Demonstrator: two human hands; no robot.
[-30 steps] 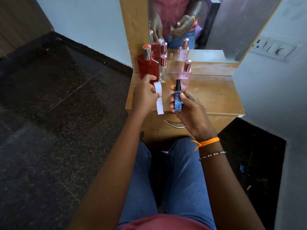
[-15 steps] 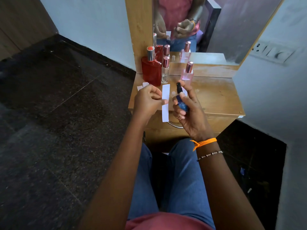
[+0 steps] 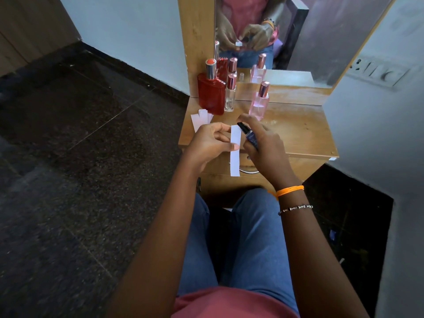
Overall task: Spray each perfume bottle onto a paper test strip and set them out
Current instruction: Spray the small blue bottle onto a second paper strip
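Note:
My left hand (image 3: 210, 143) pinches a white paper test strip (image 3: 235, 154) that hangs upright over the dresser's front edge. My right hand (image 3: 263, 145) grips a small blue perfume bottle (image 3: 249, 137), tilted so its black nozzle points at the strip's upper end, a finger on top. On the wooden dresser top (image 3: 298, 131) stand a red bottle (image 3: 211, 92), a slim clear bottle (image 3: 230, 94) and a pink bottle (image 3: 259, 102). Spare white strips (image 3: 200, 119) lie at the left edge.
A mirror (image 3: 263, 35) backs the dresser and reflects the bottles and hands. A metal drawer handle (image 3: 249, 171) shows below the top. A wall with a switch plate (image 3: 378, 70) is at the right; dark tiled floor (image 3: 80, 145) lies to the left.
The blue bottle went from upright to tilted, its nozzle now close to the strip's top. The strip has shifted right toward the bottle, and my finger sits on the sprayer.

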